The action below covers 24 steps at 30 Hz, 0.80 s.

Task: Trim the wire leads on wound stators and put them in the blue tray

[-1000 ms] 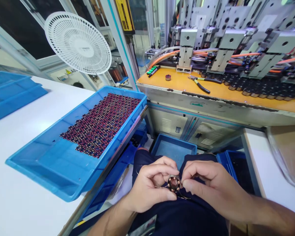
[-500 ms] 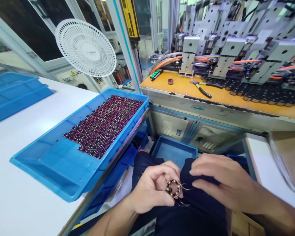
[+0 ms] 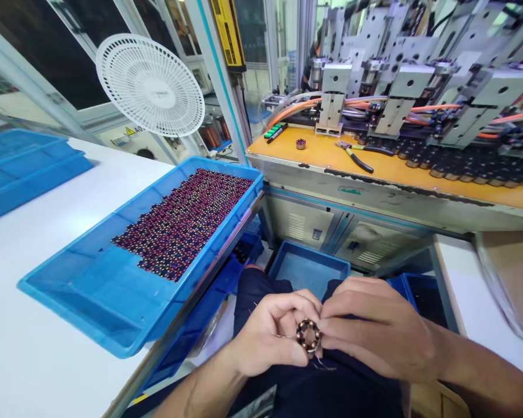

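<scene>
My left hand [image 3: 273, 332] pinches a small ring-shaped motor stator [image 3: 303, 346] with copper windings between thumb and fingers, its open centre facing me. Thin lead wires [image 3: 323, 364] hang from its lower right side. My right hand [image 3: 377, 325] is closed at the right edge of the stator, its fingertips pressed together where wires stick out; the pinched ends are hidden behind the fingers. Both hands are above my lap. To the left, a blue tray [image 3: 82, 307] holds a dense layer of many dark and red stators [image 3: 192, 220].
A white table [image 3: 9, 325] carries the tray and stacked blue trays [image 3: 26, 168]. On the orange bench [image 3: 287, 152] are one stator [image 3: 301, 143], cutting pliers [image 3: 361, 158], markers [image 3: 275, 132] and rows of dark parts. A blue bin [image 3: 309, 270] sits below; a white fan [image 3: 152, 87] stands behind.
My right hand has moved left to the stator, and its fingers have closed at the wires on the stator's right side. My left hand keeps its hold with little movement.
</scene>
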### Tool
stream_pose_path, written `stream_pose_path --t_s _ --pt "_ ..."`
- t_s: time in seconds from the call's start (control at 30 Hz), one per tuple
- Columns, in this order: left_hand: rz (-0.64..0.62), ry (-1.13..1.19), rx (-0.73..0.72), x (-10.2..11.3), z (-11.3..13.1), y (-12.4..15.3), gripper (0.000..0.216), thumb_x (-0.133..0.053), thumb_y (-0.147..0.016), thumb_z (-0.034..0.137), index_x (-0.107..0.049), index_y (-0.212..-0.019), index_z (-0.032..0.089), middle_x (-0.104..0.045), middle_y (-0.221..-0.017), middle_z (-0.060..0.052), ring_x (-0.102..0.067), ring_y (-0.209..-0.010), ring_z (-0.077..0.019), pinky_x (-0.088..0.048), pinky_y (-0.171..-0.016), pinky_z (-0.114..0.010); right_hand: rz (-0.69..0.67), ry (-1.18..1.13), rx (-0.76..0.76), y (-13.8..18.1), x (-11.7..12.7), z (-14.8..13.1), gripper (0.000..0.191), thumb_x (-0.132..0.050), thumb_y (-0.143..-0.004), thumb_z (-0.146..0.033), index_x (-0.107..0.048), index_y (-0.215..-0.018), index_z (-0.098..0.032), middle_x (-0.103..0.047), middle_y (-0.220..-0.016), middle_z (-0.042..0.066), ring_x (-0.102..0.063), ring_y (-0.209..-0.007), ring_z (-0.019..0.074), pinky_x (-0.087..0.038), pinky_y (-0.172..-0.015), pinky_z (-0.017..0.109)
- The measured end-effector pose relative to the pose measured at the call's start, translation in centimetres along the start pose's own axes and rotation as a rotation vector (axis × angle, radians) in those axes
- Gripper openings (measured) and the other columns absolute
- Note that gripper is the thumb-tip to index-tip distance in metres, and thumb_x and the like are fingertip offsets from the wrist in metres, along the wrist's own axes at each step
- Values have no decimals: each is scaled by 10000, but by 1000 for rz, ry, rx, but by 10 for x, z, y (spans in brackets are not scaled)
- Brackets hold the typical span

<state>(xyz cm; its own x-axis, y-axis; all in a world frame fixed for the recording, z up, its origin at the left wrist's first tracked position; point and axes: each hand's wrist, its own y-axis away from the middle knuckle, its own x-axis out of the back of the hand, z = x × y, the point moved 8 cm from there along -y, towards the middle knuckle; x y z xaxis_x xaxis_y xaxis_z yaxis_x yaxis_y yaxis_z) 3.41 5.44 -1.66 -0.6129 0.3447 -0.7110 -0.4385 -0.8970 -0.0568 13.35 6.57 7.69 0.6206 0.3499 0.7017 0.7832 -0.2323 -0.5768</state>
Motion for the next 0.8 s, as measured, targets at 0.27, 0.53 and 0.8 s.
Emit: stream_pose_path --t_s 0.27,0.53,0.8 --pt "4 -118 -92 -1 8 -5 317 -880 -659 228 -769 -954 201 -574 -941 -15 -639 -683 -76 -525 -644 -198 128 -24 -55 0 2 -2 135 -500 -1004 -127 -626 -953 -121 -660 -832 58 -564 -737 132 -469 -684 278" --pt "85 -353 -289 2 24 1 488 -883 -649 178 -731 -1104 267 -605 -1002 -34 -586 -838 -113 -489 -753 -227 324 58 -157 8 1 -4 168 -471 -1004 -119 -598 -893 -110 -622 -773 37 -596 -729 97 -477 -672 213" --pt "74 -326 -81 3 11 9 211 -727 -850 241 -642 -1032 178 -653 -761 -2 -636 -653 -83 -475 -629 -186 333 136 -165 8 1 -6 203 -466 -1011 -133 -610 -870 -111 -628 -760 33 -589 -703 87 -474 -679 203"
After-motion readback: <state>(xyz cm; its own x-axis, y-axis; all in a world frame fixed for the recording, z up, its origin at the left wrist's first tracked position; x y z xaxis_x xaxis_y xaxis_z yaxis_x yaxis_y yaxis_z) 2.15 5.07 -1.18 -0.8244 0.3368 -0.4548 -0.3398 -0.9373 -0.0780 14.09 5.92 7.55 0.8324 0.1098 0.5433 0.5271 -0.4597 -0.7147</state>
